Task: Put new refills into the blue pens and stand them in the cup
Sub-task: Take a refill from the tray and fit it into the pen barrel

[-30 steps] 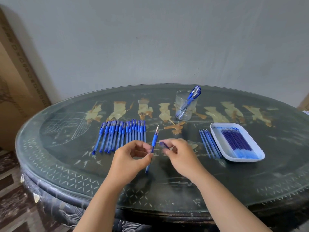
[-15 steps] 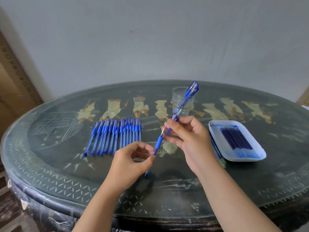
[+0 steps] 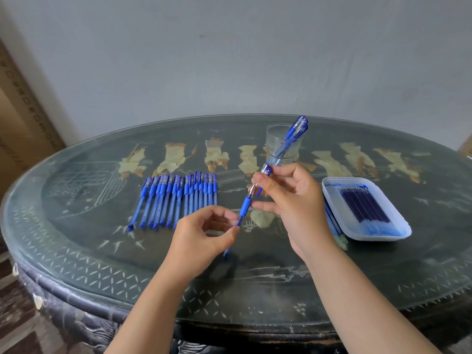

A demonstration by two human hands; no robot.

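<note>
Head view. A blue pen (image 3: 244,208) is being held tilted above the table (image 3: 255,290), between the two hands, with its capped end raised toward the cup (image 3: 277,139) and its lower end pointing down toward the near edge. The lower barrel is being pinched between the thumb and curled fingers of the left hand (image 3: 201,236), whose remaining fingers are being kept loosely bent. The upper, capped part is being gripped by the thumb and fingers of the right hand (image 3: 296,203), just in front of the cup. Two finished pens (image 3: 297,127) are being shown standing in the clear cup, leaning to the right over its rim. A row of pens (image 3: 178,200) is being shown lying side by side on the table, left of the hands. New refills (image 3: 365,208) are being kept in a white tray (image 3: 329,185) at the right; a few loose refills (image 3: 332,221) are being shown just beside its left rim, partly hidden by the right hand.
</note>
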